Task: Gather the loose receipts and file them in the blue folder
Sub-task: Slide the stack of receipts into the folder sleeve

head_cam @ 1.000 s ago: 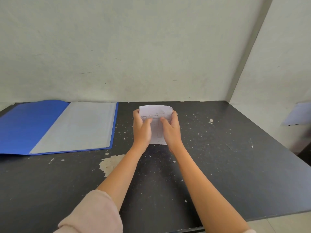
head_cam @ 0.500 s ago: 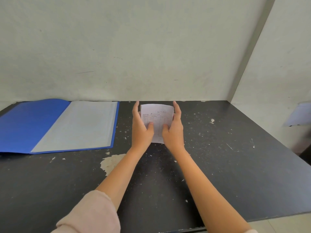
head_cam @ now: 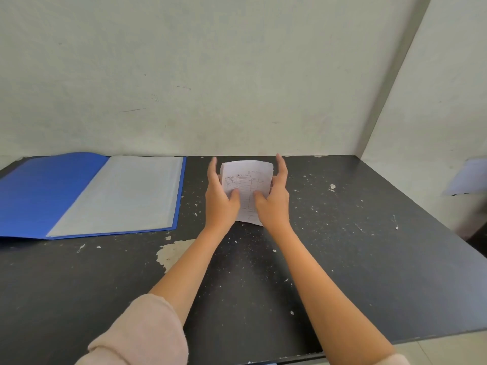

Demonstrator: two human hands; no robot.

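Wall (head_cam: 237, 75): pale and scuffed, it rises behind the table, with a second pale panel meeting it at a corner on the right.
Table (head_cam: 342, 259): black top, flecked with white chips, with a larger patch of bare worn surface near the left forearm.
Blue folder (head_cam: 47, 196): lies open and flat on the table's far left, blue cover to the left, clear grey sleeve pages (head_cam: 121, 196) to the right; well apart from the hands.
Sleeve (head_cam: 142, 335): pale pink, pushed up on the left forearm at the bottom edge.
Receipts (head_cam: 247, 180): a small stack of white printed slips, held upright on its lower edge at the table's middle, near the wall, the top curling slightly forward; a ruled form is visible on the front sheet, the print too small to read.
Left hand (head_cam: 220, 198): fingers straight and pressed flat along the stack's left edge, thumb laid across the front sheet.
Right hand (head_cam: 274, 201): mirrors it on the stack's right edge, fingers extended upward, thumb on the front sheet; the stack is squeezed between both palms.
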